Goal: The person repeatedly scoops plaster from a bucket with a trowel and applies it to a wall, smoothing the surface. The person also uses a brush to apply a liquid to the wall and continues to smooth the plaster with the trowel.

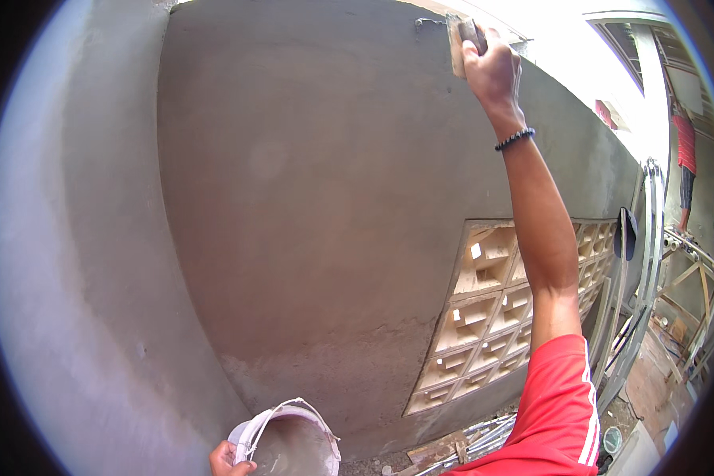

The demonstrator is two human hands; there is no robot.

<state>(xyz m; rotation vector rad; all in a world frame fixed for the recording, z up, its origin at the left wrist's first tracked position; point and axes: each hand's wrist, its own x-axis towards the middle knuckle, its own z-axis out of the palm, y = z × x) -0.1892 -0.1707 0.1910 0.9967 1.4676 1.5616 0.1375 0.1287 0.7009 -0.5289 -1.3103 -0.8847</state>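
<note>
High on the grey plastered wall, my right hand grips a flat plastering float against the wall's top edge, my arm stretched up and a dark bead bracelet on the wrist. At the lower edge of the view my left hand holds the rim of a pale bucket, which has grey, wet-looking material inside.
A panel of ventilation blocks is set in the wall. At right stand long metal poles; behind them a co-worker in red stands raised on scaffolding. Pipes and boards lie along the wall's foot.
</note>
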